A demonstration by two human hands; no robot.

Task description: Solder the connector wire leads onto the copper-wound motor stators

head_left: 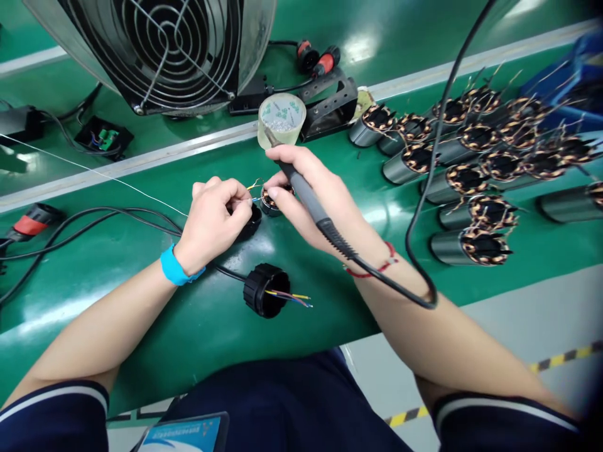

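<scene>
My right hand (313, 198) is closed round a grey soldering iron (304, 191), its tip end pointing up and left past the index finger. The thumb and fingers of this hand are also at a small motor stator (271, 202) with copper windings, partly hidden. Just left of it, my left hand (214, 216) pinches a thin solder wire (141, 183) that comes in from the left. Thin coloured wires (254, 187) run between the fingertips and the stator. A black cap (252, 226) sits under the left fingers, mostly covered by them.
Another black cap (257, 290) with loose coloured wires lies nearer me. Several stators (471, 182) stand at the right. A fan (169, 50), a tape roll (282, 122) and a metal bracket (330, 107) are behind. Black cable (108, 213) loops at the left; the iron's cord (436, 157) arches at the right.
</scene>
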